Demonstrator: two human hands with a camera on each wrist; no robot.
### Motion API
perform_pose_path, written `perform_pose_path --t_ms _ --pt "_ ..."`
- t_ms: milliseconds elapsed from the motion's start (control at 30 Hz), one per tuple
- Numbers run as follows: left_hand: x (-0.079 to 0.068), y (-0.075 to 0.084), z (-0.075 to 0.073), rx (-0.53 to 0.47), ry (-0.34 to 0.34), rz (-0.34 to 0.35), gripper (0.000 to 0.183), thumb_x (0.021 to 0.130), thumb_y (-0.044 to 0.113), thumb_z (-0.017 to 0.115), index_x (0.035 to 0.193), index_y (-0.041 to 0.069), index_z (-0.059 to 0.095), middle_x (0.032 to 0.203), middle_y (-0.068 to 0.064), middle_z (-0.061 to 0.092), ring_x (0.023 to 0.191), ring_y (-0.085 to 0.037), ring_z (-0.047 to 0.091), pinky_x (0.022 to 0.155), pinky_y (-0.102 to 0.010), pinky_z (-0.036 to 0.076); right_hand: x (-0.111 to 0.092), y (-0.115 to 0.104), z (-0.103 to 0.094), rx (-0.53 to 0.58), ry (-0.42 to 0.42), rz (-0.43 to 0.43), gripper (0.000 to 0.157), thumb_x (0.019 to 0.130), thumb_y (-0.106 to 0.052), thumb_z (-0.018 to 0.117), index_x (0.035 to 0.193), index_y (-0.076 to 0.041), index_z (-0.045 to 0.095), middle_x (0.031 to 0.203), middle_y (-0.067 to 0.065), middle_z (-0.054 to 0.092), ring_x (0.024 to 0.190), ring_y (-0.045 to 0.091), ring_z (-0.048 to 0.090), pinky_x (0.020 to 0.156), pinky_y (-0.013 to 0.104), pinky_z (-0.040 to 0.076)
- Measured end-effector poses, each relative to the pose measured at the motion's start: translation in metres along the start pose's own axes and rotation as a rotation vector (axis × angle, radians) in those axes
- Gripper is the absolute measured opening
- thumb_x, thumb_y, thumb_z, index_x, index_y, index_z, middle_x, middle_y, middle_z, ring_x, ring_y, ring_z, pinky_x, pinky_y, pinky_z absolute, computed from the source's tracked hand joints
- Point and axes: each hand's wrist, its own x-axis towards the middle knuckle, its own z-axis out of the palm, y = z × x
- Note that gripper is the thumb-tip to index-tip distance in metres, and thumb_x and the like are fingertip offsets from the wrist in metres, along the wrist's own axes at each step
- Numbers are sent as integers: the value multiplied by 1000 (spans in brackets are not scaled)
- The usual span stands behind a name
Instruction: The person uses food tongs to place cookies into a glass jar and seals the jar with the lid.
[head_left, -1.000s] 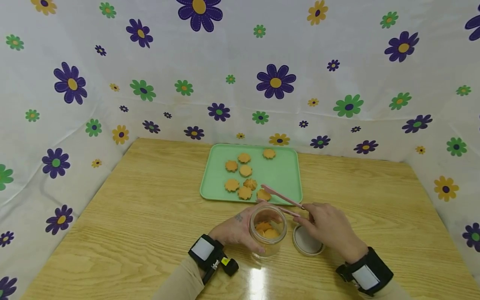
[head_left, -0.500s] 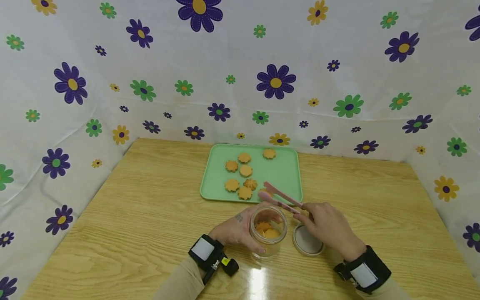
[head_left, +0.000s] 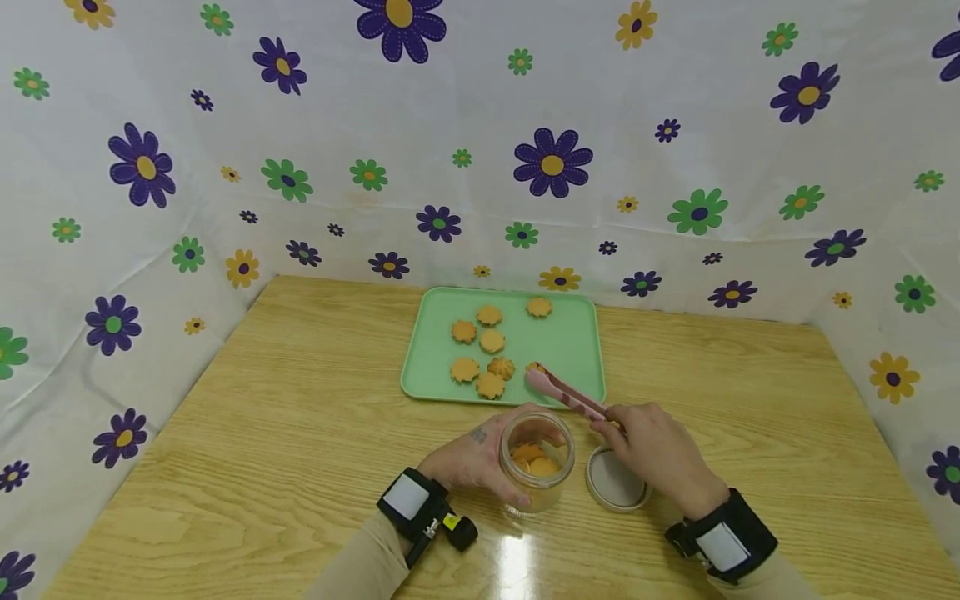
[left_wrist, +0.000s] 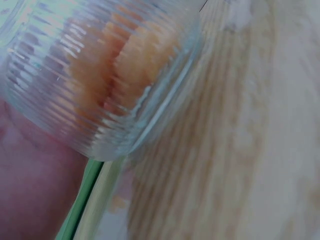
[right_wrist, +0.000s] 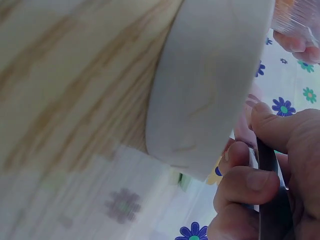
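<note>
My left hand (head_left: 468, 458) wraps around an open, clear glass jar (head_left: 553, 498) with several orange-brown cookies (head_left: 536, 462) inside. The ribbed wall of the jar (left_wrist: 50, 85) fills the upper part of the left wrist view. With my right hand (head_left: 660, 450) I grip pink tongs (head_left: 573, 397), whose tips have come together at the front right of a green tray (head_left: 570, 342). A sliver of cookie (head_left: 533, 367) shows at the tips; the rest of it is hidden behind them. In the right wrist view, fingers (right_wrist: 242, 187) curl around the tongs' dark handle (right_wrist: 272, 200).
Several flower-shaped cookies (head_left: 464, 370) lie on the tray's left half, and one cookie (head_left: 539, 307) sits near its back edge. A round lid (head_left: 617, 482) lies between the jar and my right wrist. A flowered curtain (head_left: 480, 117) surrounds the wooden table (head_left: 285, 417).
The tongs' two arms have drawn together around the front-right cookie, and their tips have shifted slightly up and to the right. The left hand and jar have stayed put.
</note>
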Motion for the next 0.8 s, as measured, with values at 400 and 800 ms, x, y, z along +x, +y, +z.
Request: perform_pose_path --t_ms 400,800 --pt "0 -1 1 -10 6 0 86 62 -22 76 137 3 42 131 -22 53 126 -31 45 109 -57 29 -1 1 2 10 16 2 28 96 -22 62 70 -14 58 53 -7 41 45 4 37 39 21 27" --pt "0 -18 -3 -13 -2 16 89 61 -22 78 138 6 43 131 -17 54 127 -30 44 110 -53 30 -14 2 -13 99 36 -26 23 96 -21 62 75 -10 62 55 -7 40 44 2 34 39 19 26"
